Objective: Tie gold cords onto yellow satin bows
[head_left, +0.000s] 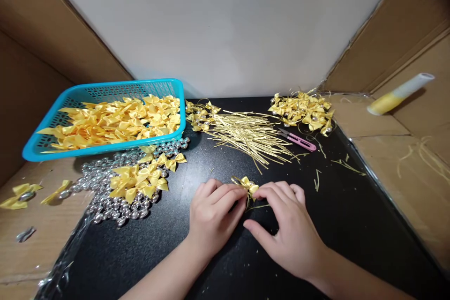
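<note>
One black bench point(158, 229) lies between cardboard sides point(397, 173). Nearest, the left hand point(214, 211) has its grip pinching one yellow bow point(249, 184) at mid-bench; the right hand point(291, 229) touches it with fingertips, thumb spread away. Beyond lie silver beads point(93, 168) and gold ties point(249, 136), too many to count, one pair of pink snips point(302, 142), one blue basket point(182, 108) of loose bows point(116, 122) and two heaps of beaded bows point(302, 110).

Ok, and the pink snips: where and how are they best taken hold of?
I'd take the pink snips by the handle, from above and the near right. They lie flat, handle toward the right and slightly toward the person; the metal blades point away to the left, by the gold strips, so this should avoid both.
</note>
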A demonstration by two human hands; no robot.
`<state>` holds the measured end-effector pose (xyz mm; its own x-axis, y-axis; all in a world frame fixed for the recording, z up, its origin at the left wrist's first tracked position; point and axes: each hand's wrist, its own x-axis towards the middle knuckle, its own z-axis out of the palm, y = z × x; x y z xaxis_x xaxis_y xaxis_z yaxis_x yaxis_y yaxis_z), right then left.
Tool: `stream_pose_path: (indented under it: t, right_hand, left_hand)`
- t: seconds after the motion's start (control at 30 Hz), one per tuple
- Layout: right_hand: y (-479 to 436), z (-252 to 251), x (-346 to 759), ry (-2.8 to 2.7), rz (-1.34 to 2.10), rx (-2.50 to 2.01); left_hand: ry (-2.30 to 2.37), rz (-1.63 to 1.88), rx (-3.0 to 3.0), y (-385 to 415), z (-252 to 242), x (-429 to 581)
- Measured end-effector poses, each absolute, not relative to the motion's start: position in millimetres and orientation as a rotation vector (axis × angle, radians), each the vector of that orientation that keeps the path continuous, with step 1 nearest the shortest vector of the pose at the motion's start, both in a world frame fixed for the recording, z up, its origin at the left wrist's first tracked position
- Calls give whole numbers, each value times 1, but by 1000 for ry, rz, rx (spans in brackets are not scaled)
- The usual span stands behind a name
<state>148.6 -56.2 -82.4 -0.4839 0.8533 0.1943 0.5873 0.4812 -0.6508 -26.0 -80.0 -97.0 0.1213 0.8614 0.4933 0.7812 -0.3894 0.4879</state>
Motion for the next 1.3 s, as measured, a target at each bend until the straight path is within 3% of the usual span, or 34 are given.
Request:
stream_pose_path:
  t: [0.87,1.3]
  right_hand:
    - [-59,-89,142,-2307,624,-1270]
    - [-58,-73,155,-2279,684,-1107]
  left_hand:
    - [1712,1123,2214,-79,-96,-27]
    - [1757,1088,2205,-78,-97,-28]
